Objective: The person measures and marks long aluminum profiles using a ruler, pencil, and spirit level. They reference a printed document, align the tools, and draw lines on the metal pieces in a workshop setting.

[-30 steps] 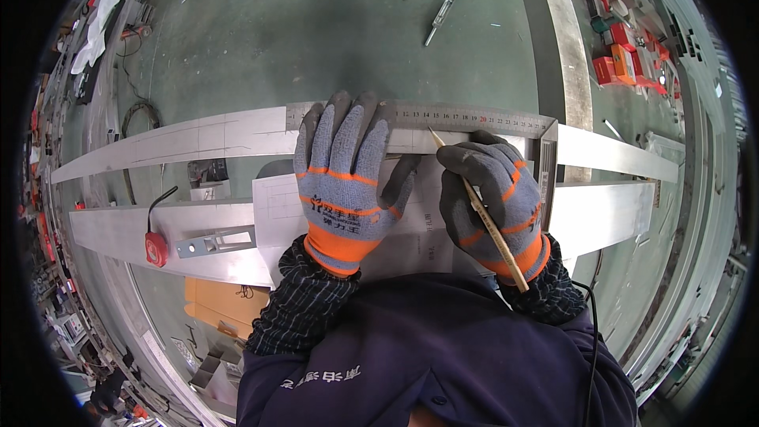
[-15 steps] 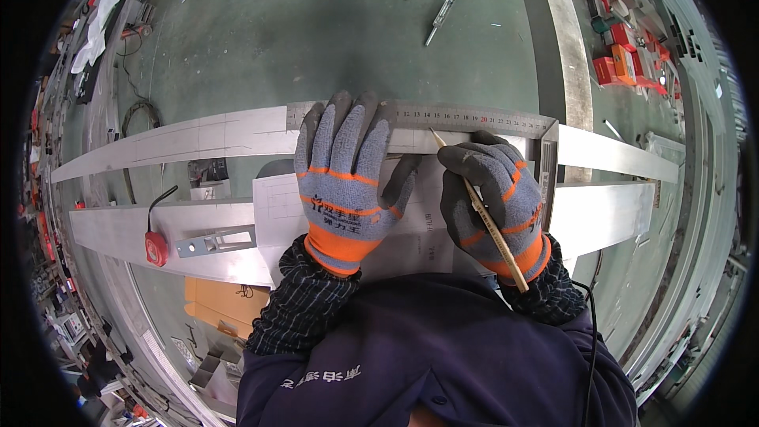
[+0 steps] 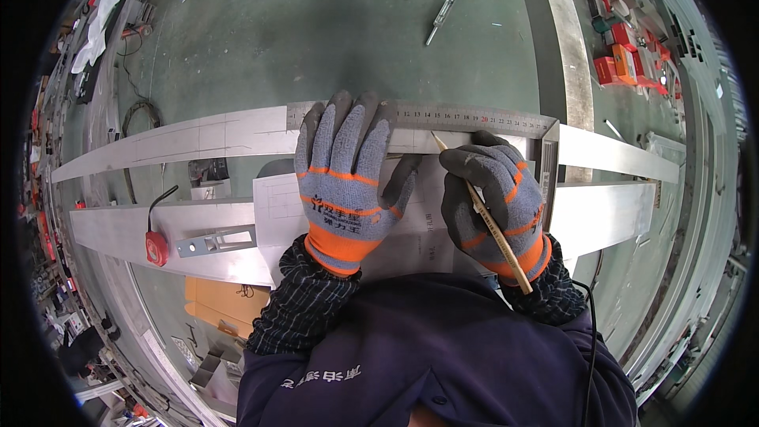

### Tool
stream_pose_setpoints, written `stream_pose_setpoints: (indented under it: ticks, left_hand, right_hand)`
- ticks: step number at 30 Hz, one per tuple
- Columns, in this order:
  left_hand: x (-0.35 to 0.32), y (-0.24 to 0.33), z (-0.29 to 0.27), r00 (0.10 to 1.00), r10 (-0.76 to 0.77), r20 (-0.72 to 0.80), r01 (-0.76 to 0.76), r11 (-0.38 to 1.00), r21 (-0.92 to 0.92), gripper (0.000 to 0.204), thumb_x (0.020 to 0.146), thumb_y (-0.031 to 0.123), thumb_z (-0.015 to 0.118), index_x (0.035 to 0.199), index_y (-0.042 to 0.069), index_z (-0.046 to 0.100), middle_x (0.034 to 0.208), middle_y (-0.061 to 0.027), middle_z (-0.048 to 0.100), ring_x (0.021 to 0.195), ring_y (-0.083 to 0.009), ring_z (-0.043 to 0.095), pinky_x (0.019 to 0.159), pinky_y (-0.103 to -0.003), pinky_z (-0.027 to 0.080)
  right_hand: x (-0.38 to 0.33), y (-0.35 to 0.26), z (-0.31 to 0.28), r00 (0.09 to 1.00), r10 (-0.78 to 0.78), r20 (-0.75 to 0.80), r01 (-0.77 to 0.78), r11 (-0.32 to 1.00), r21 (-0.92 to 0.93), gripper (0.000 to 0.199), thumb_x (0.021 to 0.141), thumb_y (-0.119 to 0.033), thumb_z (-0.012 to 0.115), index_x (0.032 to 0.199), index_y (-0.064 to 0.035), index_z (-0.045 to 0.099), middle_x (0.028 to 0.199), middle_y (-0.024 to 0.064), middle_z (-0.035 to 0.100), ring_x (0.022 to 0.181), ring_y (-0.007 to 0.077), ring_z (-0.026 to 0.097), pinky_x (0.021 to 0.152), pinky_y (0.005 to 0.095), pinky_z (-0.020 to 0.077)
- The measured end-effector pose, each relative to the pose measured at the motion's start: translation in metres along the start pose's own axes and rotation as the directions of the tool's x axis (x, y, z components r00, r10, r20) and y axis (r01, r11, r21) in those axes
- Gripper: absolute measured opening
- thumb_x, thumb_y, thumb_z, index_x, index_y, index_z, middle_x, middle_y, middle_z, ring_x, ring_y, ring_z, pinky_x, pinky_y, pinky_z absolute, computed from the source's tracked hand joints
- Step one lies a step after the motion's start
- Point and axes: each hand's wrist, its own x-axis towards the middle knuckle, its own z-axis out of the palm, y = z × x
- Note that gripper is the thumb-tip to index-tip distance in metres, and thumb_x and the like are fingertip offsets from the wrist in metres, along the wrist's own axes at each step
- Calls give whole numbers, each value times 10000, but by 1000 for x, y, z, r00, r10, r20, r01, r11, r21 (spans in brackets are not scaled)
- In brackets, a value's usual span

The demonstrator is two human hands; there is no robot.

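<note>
My left hand (image 3: 345, 182), in a grey and orange glove, lies flat with spread fingers on a steel square ruler (image 3: 466, 119), pressing it onto the upper of two long aluminium bars (image 3: 198, 136). My right hand (image 3: 492, 202), gloved the same way, grips a wooden pencil (image 3: 482, 213) whose tip touches the upper bar just below the ruler's edge. A sheet of white paper (image 3: 277, 205) with drawn lines lies under both hands. The lower aluminium bar (image 3: 118, 229) runs across in front of my body.
A red tape measure (image 3: 156, 247) and a small metal bracket (image 3: 215, 241) rest on the lower bar at left. A small tool (image 3: 439, 21) lies on the green floor beyond. Red boxes (image 3: 621, 67) sit at upper right; cables and clutter line the left edge.
</note>
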Motion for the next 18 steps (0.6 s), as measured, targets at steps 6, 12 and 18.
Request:
stream_pose_setpoints:
  ticks: [6, 12, 18]
  left_hand:
    - [2, 2, -3, 1000, -11, 27, 11, 1000, 10, 657, 805, 345, 807, 1381, 65, 657, 1468, -168, 608, 1406, -413, 526, 1207, -606, 342]
    - [-4, -2, 1, 1000, 5, 16, -5, 1000, -11, 723, 781, 289, 816, 1440, 64, 620, 1495, -174, 591, 1409, -433, 512, 1207, -621, 339]
    - [-1, 1, -3, 999, -13, 43, 12, 1000, 8, 690, 789, 291, 818, 1416, 63, 642, 1487, -166, 597, 1407, -426, 515, 1206, -609, 345]
  right_hand:
    - [2, 0, 0, 1000, -13, 10, 14, 1000, -26, 307, 804, 109, 725, 1065, -48, 692, 914, 107, 729, 842, 323, 735, 963, 483, 577]
    - [2, -1, -1, 1000, -2, 31, 3, 999, -33, 304, 806, 98, 724, 1072, -46, 691, 921, 111, 731, 854, 325, 733, 965, 478, 574]
    - [-1, 1, 1, 999, 15, 34, -15, 1000, -13, 289, 813, 84, 719, 1071, -41, 692, 922, 113, 730, 859, 324, 732, 950, 469, 575]
